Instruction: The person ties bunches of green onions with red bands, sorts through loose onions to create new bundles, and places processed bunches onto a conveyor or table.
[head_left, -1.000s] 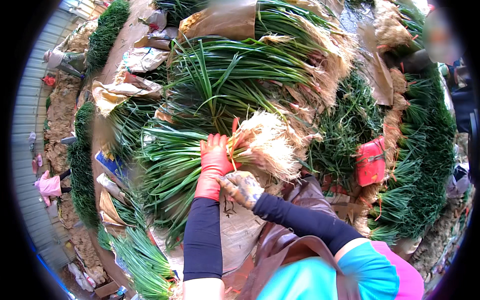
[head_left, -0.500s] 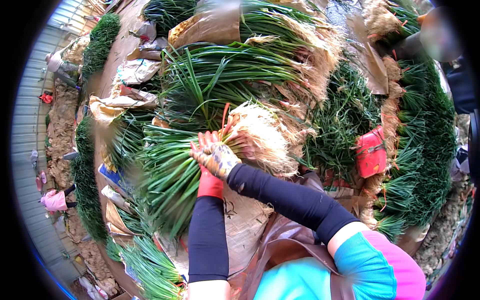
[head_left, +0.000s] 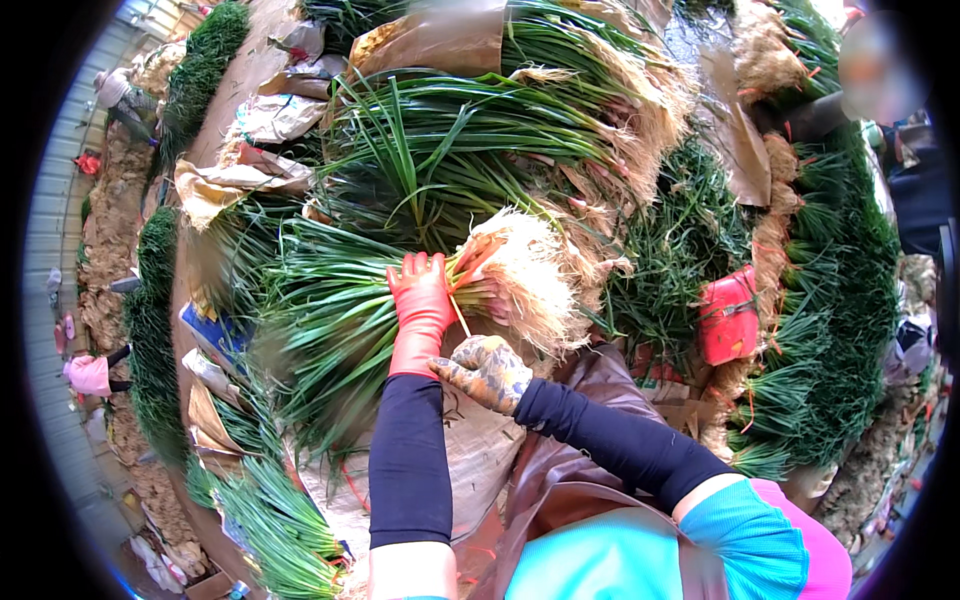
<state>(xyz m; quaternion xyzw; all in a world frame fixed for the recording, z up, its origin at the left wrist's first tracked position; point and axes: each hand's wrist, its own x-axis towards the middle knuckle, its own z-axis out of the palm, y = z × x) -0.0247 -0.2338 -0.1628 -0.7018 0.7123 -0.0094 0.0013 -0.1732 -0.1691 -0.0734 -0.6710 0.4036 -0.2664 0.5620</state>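
Note:
A bunch of green onions (head_left: 345,310) lies across in front of me, green leaves to the left and pale roots (head_left: 535,280) to the right. My left hand (head_left: 420,300), in a red glove, is wrapped over its stalks and grips them. Just below the stalks, my right hand (head_left: 488,374), in a patterned glove, is closed with the thumb pointing left. A thin strand of tie (head_left: 460,315) runs taut from the bunch down to the right fingers. The exact pinch on the strand is partly hidden.
More green onions (head_left: 470,120) lie piled beyond the bunch. Loose leaves (head_left: 690,220) and a red container (head_left: 728,315) are to the right, before rows of tied bunches (head_left: 840,290). Tied bunches (head_left: 290,530) lie at lower left. A person in pink (head_left: 88,374) is at far left.
My right hand has moved from on top of my left hand down and toward me, drawing the tie strand with it. My left hand stays on the bunch.

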